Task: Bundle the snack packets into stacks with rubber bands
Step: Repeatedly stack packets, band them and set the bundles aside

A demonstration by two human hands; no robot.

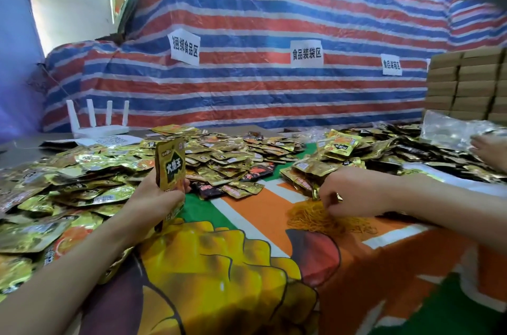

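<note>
My left hand (153,197) grips a stack of gold snack packets (169,164) held upright, with the front packet facing me. My right hand (348,192) reaches down with curled fingers into a heap of yellow rubber bands (315,218) on the cloth; whether a band is pinched I cannot tell. Loose gold packets (82,183) lie heaped across the left of the table. More packets (233,156) are piled in the middle, and another pile (323,167) sits just beyond my right hand.
The table carries an orange, green and yellow printed cloth (247,252). A white router (96,120) stands at the back left. Brown cartons (466,82) are stacked at the right. Another person's hand (491,148) rests near a clear plastic bag (450,128). A striped tarp (274,19) hangs behind.
</note>
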